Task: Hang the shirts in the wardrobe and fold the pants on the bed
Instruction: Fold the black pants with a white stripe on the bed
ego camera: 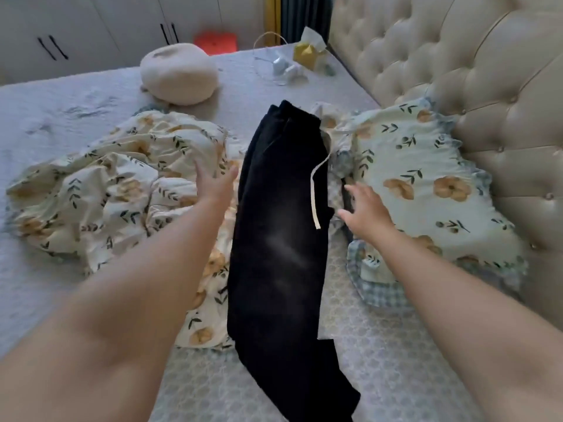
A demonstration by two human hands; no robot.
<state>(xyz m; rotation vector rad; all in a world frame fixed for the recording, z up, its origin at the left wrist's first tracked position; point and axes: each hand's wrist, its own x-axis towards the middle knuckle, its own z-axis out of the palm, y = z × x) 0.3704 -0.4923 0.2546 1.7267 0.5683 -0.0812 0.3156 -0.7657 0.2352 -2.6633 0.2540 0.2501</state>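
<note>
My left hand [213,184] and right hand [364,213], fingers spread and empty, flank the pants [280,239], laid flat mid-frame on the bed [380,360], apparently for folding.

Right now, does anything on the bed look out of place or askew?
The pants lie lengthwise on the bed, their left edge over a crumpled floral quilt, so they aren't flat. Their pale drawstring trails loose across them. Nothing looks spilled or damaged.
</note>
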